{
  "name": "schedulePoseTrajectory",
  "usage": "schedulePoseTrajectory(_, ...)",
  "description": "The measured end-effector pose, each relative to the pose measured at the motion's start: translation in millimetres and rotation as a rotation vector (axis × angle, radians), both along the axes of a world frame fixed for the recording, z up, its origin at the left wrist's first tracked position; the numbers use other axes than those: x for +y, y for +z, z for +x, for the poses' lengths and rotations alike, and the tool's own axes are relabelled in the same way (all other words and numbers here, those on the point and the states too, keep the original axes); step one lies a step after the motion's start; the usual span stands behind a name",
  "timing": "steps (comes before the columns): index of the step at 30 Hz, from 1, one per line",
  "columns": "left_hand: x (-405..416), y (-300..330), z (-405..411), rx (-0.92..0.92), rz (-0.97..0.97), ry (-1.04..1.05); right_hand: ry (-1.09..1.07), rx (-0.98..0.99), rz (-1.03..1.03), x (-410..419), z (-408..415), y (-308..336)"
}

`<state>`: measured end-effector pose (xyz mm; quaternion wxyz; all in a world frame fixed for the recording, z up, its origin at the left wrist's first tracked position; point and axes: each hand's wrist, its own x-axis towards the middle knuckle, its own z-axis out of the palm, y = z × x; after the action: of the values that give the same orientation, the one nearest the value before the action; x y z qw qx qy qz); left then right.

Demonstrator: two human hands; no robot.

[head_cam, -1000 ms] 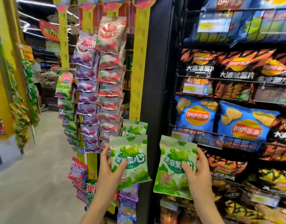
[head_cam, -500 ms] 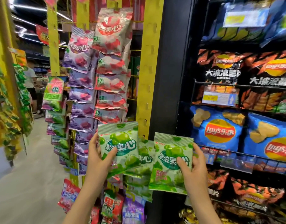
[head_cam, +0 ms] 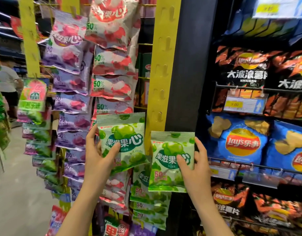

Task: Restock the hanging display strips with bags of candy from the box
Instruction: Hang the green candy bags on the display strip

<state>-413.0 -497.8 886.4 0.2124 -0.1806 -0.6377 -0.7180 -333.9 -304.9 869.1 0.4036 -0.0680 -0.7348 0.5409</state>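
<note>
left hand (head_cam: pixel 100 150): grips green bag (head_cam: pixel 123 142), raised since earlier toward yellow strip (head_cam: pixel 161 68)
right hand (head_cam: pixel 196 166): grips second bag (head_cam: pixel 170 160)
next: hook it

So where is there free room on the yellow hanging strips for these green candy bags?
The yellow strip has bare hooks above the left hand's green bag. The purple bags and red-and-white bags are crowded.
</note>
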Motion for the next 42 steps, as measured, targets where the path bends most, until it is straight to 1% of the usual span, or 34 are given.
schedulePoseTrajectory(6, -16, 9, -18, 0.024, 0.029, -0.081, -0.041, -0.002, 0.015, -26, -14, 7)
schedulePoseTrajectory(9, -30, 13, -29, 0.054, -0.003, -0.127, -0.054, -0.026, 0.023, -38, -18, 10)
schedulePoseTrajectory(16, -46, 14, -44, 0.049, -0.012, -0.261, -0.199, -0.085, 0.039, -51, -32, 4)
schedulePoseTrajectory(23, -44, 10, -49, 0.065, 0.003, -0.372, -0.285, -0.15, 0.037, -58, -33, -2)
schedulePoseTrajectory(30, -44, 8, -46, 0.079, 0.002, -0.367, -0.362, -0.186, 0.072, -64, -33, -14)
schedulePoseTrajectory(36, -44, 6, -43, 0.086, -0.039, -0.364, -0.428, -0.192, 0.092, -64, -31, -19)
schedulePoseTrajectory(39, -39, 7, -40, 0.103, -0.05, -0.363, -0.48, -0.157, 0.153, -62, -25, -14)
schedulePoseTrajectory(42, -33, 7, -34, 0.136, -0.07, -0.378, -0.486, -0.054, 0.166, -51, -21, 8)
